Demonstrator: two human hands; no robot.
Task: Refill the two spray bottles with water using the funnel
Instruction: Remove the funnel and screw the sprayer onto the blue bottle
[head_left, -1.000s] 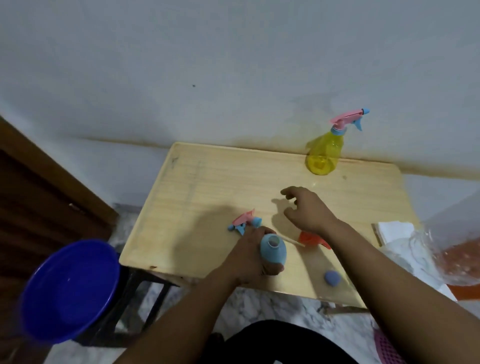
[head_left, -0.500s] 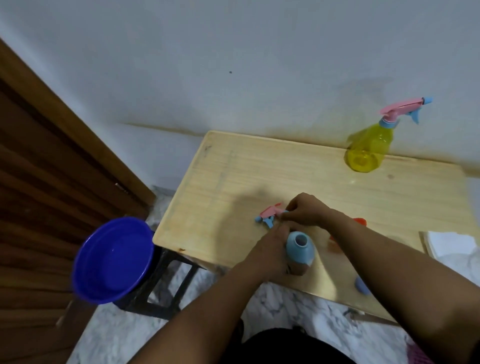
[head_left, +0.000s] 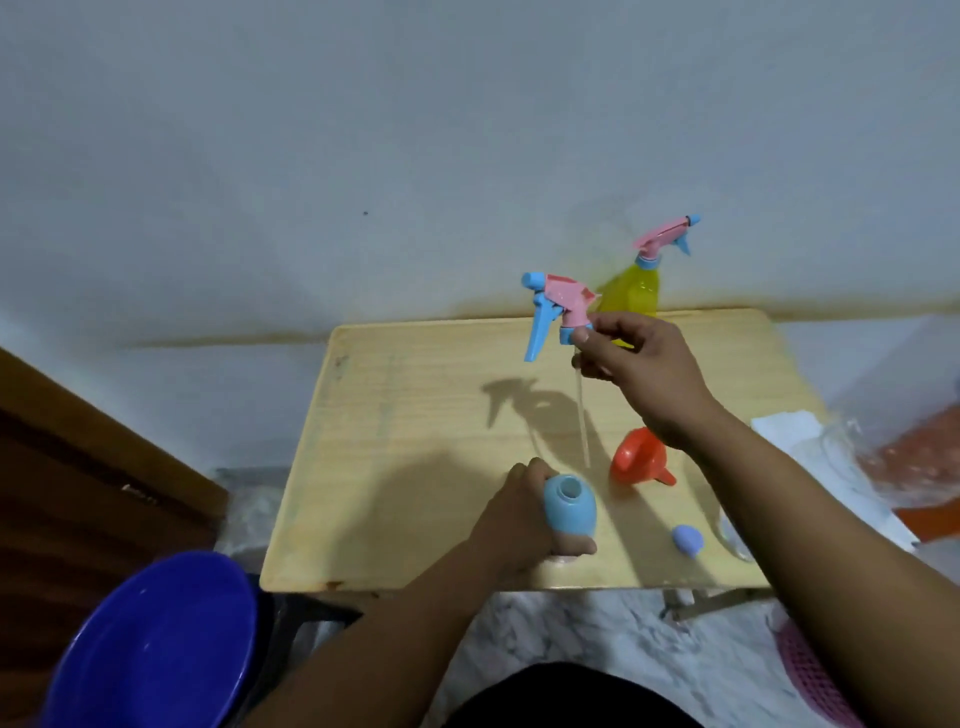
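My left hand (head_left: 519, 519) grips a small blue spray bottle (head_left: 570, 505) that stands upright near the table's front edge, its neck uncapped. My right hand (head_left: 636, 371) holds a pink and blue spray head (head_left: 556, 306) in the air above the table, its thin dip tube hanging down toward the bottle. An orange funnel (head_left: 639, 460) lies on its side just right of the blue bottle. A yellow spray bottle (head_left: 636, 286) with its spray head on stands at the table's back edge, against the wall.
The wooden table (head_left: 415, 415) stands against a white wall. A small blue cap (head_left: 687, 540) lies near the front right. A blue basin (head_left: 150, 644) sits low at the left. White cloth (head_left: 789, 431) and a clear plastic bag (head_left: 909, 457) lie at the right.
My right hand picked the spray head up off the table beside the blue bottle and raised it. My left hand stayed on the bottle. The camera view shifted.
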